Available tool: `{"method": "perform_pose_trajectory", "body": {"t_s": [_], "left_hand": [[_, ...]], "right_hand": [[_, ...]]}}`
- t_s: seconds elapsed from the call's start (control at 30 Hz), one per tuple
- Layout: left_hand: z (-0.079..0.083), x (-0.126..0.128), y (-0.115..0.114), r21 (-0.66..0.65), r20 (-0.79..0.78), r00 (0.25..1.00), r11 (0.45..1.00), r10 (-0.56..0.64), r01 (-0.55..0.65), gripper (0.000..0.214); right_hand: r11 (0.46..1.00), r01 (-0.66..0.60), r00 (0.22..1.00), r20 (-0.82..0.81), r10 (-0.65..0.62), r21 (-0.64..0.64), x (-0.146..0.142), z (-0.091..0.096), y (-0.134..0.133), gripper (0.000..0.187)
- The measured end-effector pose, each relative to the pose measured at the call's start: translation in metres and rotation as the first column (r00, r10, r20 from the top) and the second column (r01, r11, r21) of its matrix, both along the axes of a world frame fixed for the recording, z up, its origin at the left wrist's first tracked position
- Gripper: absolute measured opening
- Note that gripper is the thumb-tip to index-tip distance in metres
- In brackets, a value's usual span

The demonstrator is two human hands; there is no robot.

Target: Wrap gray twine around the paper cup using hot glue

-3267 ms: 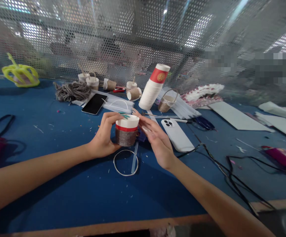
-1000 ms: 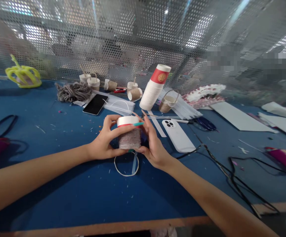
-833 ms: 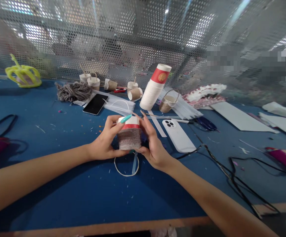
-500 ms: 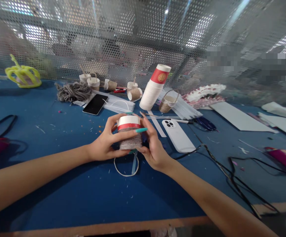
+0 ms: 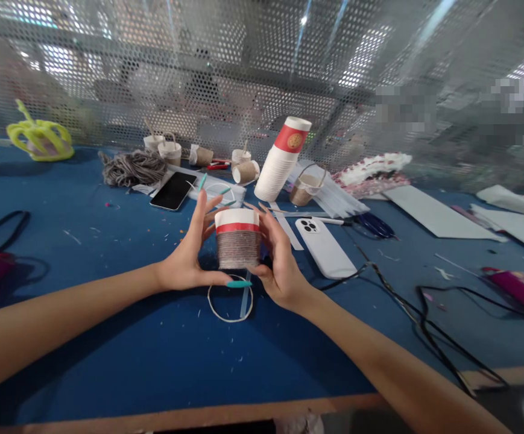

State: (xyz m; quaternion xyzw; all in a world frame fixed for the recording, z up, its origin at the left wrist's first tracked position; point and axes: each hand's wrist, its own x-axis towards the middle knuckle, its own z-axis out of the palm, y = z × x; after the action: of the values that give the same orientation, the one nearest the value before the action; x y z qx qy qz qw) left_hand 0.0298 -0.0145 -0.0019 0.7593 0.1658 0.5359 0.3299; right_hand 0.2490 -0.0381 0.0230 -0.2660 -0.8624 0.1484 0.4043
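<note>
A paper cup (image 5: 238, 246) with a white and red rim and grey-brown cord wound around its lower part is held upright above the blue table. My right hand (image 5: 280, 262) grips its right side, thumb low at the front and fingers behind. To the left of the cup, my left hand (image 5: 192, 247) is open, fingers raised and spread, its thumb stretched beneath the cup's base; whether it touches the cup I cannot tell. A white ring (image 5: 231, 320) lies on the table just below, with a clear strip (image 5: 245, 301) across it.
Behind the hands stand a stack of paper cups (image 5: 282, 160), several small cord-wrapped cups (image 5: 246, 173) and a bundle of grey cord (image 5: 132, 169). A black-screened phone (image 5: 173, 191) lies left, a white phone (image 5: 325, 248) right. Black cables (image 5: 409, 310) run across the right side.
My left hand has let go of the cup; its fingers have lifted and spread, uncovering the wound cord. My right hand keeps its hold, and the cup has hardly moved.
</note>
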Motion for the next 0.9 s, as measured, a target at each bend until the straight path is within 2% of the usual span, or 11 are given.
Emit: {"method": "perform_pose_trajectory", "body": {"t_s": [0.07,0.13,0.2,0.23,0.33,0.43,0.53,0.6,0.67,0.8,0.9], "left_hand": [[0.001,0.000,0.003,-0.239,0.081,0.995,0.968,-0.064,0.081,0.120],[0.004,0.000,0.006,-0.463,0.154,0.979,0.866,-0.132,0.190,0.099],[0.009,0.002,0.007,-0.587,0.179,0.965,0.767,-0.191,0.261,0.083],[0.011,0.003,0.007,-0.619,0.176,0.962,0.737,-0.208,0.273,0.078],[0.017,0.006,0.004,-0.679,0.150,0.970,0.694,-0.191,0.241,0.069],[0.018,0.006,0.006,-0.737,0.250,0.963,0.625,-0.104,0.259,0.059],[0.020,0.002,0.015,-0.804,0.412,0.910,0.492,0.053,0.335,0.040],[0.022,-0.002,0.022,-0.836,0.463,0.854,0.436,0.236,0.333,0.029],[0.025,-0.005,0.025,-0.837,0.498,0.814,0.411,0.298,0.362,0.030],[0.028,-0.007,0.027,-0.816,0.530,0.820,0.395,0.218,0.422,0.035],[0.027,-0.007,0.027,-0.823,0.523,0.819,0.392,0.237,0.411,0.036]], "right_hand": [[0.999,0.032,0.999,-0.015,-0.032,0.026,0.000,0.000,0.002,0.081],[0.997,0.035,0.999,-0.011,-0.034,0.076,-0.002,0.000,0.003,0.086],[0.994,0.024,1.000,-0.006,-0.024,0.109,-0.005,0.001,0.003,0.090],[0.994,0.025,1.000,-0.002,-0.024,0.106,-0.007,0.002,0.002,0.091],[0.996,0.040,0.999,0.033,-0.042,0.075,-0.014,0.004,-0.003,0.092],[0.991,0.051,0.995,0.082,-0.062,0.126,-0.019,0.006,-0.009,0.094],[0.972,0.087,0.992,0.067,-0.103,0.217,-0.019,0.009,-0.012,0.093],[0.960,0.115,0.990,0.054,-0.133,0.257,-0.017,0.011,-0.013,0.090],[0.949,0.137,0.986,0.052,-0.158,0.285,-0.015,0.011,-0.012,0.089],[0.945,0.157,0.980,0.070,-0.184,0.286,-0.013,0.008,-0.010,0.087],[0.948,0.165,0.976,0.095,-0.197,0.272,-0.013,0.005,-0.009,0.084]]}}
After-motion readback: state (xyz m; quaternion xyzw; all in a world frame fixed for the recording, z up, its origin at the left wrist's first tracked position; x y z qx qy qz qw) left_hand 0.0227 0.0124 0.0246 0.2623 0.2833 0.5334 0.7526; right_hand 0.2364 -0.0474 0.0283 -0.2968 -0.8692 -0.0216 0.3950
